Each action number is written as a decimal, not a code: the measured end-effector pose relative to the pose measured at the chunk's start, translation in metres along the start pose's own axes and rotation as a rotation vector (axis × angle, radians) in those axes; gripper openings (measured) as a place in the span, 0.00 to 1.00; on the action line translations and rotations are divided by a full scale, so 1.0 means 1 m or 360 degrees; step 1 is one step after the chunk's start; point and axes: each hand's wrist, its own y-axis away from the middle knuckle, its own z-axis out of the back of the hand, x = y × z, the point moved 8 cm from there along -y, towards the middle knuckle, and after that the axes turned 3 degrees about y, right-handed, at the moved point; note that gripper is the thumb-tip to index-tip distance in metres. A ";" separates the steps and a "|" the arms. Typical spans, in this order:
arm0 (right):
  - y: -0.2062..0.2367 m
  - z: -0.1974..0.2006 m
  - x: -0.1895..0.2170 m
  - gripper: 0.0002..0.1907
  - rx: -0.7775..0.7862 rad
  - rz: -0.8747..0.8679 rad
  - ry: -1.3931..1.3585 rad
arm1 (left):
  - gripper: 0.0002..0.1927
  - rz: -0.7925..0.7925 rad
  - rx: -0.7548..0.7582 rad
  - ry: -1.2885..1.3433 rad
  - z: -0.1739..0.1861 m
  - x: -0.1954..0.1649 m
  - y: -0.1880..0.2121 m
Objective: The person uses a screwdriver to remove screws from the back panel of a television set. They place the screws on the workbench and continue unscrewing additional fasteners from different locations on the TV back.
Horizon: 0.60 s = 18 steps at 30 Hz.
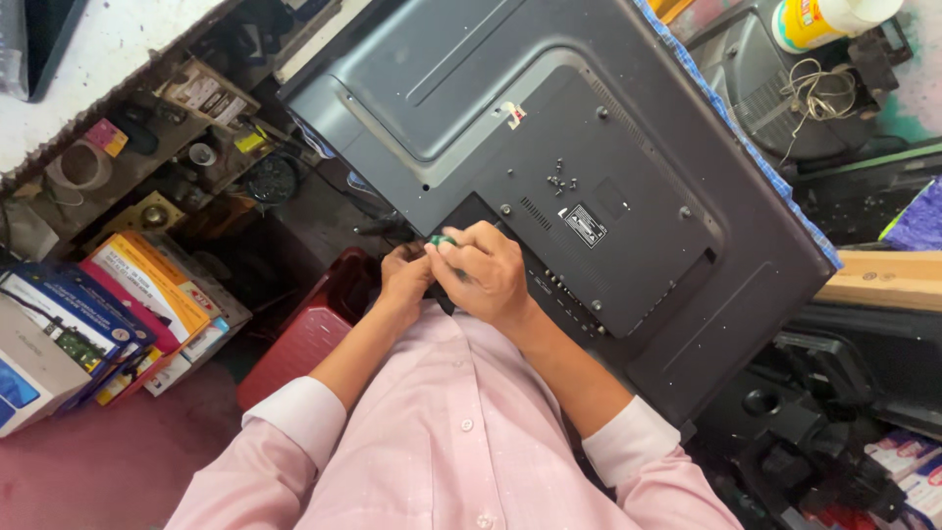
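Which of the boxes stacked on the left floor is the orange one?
The orange box lies on top of the stack, nearest the red stool; the blue box sits left of it.

A television (pixel 589 186) lay face down across the middle of the view, its back panel upward. A small cluster of loose screws (pixel 559 181) sat on that panel, near its centre. Both hands met at the near edge of the set: the left hand (pixel 404 277) just left of the right hand (pixel 486 273), touching it, with a screwdriver (pixel 444 241) in the right one's grip. A stool (pixel 312 334) stood below the left forearm. Stacked boxes (pixel 98 314) lay further left on the floor. A bottle (pixel 829 20) stood behind the television, at the far right, beside a tangle of wire (pixel 816 90).
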 end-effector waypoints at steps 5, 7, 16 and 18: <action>0.002 -0.008 0.012 0.12 0.0082 0.0125 -0.0118 | 0.12 0.0025 0.0082 0.0080 -0.005 -0.004 0.006; 0.002 -0.010 0.013 0.12 0.0069 0.0123 -0.0116 | 0.11 0.0111 0.0049 0.0099 -0.006 -0.003 0.009; 0.000 -0.003 0.011 0.11 0.0006 0.0103 -0.0115 | 0.12 0.0058 0.0105 0.0089 -0.008 -0.006 0.005; -0.001 -0.004 0.012 0.11 0.0031 0.0011 -0.0019 | 0.13 0.0038 0.0093 0.0100 -0.008 -0.006 0.005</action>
